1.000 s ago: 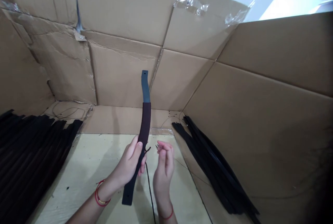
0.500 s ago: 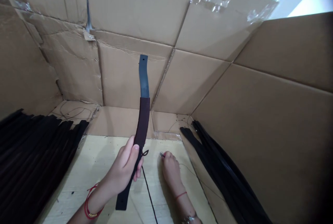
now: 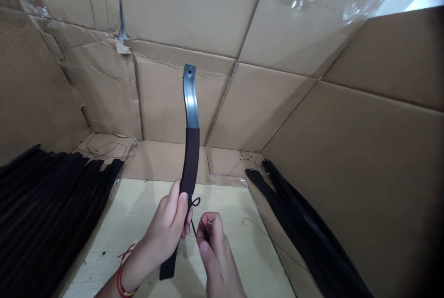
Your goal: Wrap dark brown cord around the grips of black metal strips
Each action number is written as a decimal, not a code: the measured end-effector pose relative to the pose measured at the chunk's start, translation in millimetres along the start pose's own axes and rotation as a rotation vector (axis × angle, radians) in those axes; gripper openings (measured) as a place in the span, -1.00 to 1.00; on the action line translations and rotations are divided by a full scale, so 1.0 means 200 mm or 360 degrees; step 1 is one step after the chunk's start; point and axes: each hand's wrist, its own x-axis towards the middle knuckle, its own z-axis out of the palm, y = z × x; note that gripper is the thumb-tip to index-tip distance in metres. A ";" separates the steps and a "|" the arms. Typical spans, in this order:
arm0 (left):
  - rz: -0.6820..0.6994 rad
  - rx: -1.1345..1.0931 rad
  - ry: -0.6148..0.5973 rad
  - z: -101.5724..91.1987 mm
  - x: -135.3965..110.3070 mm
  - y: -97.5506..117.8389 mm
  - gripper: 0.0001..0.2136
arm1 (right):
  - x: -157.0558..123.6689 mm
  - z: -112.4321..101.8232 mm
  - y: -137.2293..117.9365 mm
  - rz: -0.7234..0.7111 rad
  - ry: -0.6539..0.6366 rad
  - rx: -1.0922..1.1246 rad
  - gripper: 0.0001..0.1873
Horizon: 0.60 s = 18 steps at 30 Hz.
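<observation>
My left hand (image 3: 169, 224) is closed around the lower part of a long curved metal strip (image 3: 190, 99), holding it upright. A dark brown sleeve (image 3: 191, 159) wraps its middle. The strip's top is bare and shiny with a hole, and its black lower end (image 3: 167, 268) sticks out below my hand. A small loop of dark cord (image 3: 196, 201) stands out beside my left thumb. The cord runs down toward my right hand (image 3: 215, 247), whose fingers are closed on a small dark tool (image 3: 205, 233), mostly hidden by them.
Many black strips (image 3: 52, 215) lie stacked at the left, and several more (image 3: 298, 219) lean along the right cardboard wall (image 3: 388, 159). A pale board (image 3: 249, 242) lies under my hands. Thin wire or thread curls (image 3: 107, 150) rest at the back left corner.
My right hand has come left and turned palm up, close to the cord below the loop. My left hand still holds the strip, whose upper end has turned slightly and catches the light.
</observation>
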 end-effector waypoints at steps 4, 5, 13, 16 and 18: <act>0.0025 0.0028 0.0031 0.00 -0.02 0.01 -0.62 | 0.02 0.01 0.00 -0.0079 -0.0014 -0.0168 -0.80; 0.0022 0.0043 0.0038 0.00 -0.02 0.01 -0.62 | 0.03 0.01 0.00 -0.0168 0.0024 -0.0195 -0.81; -0.0059 0.0084 0.0099 0.01 -0.05 -0.01 -0.54 | 0.07 0.03 0.02 -0.0402 0.0151 -0.0226 -0.83; -0.0051 0.0003 0.0191 0.01 -0.06 -0.02 -0.52 | 0.08 0.04 0.02 -0.0396 0.0223 -0.0219 -0.84; -0.0047 -0.0018 0.0169 0.01 -0.07 -0.02 -0.52 | 0.08 0.04 0.01 -0.0395 0.0249 -0.0211 -0.86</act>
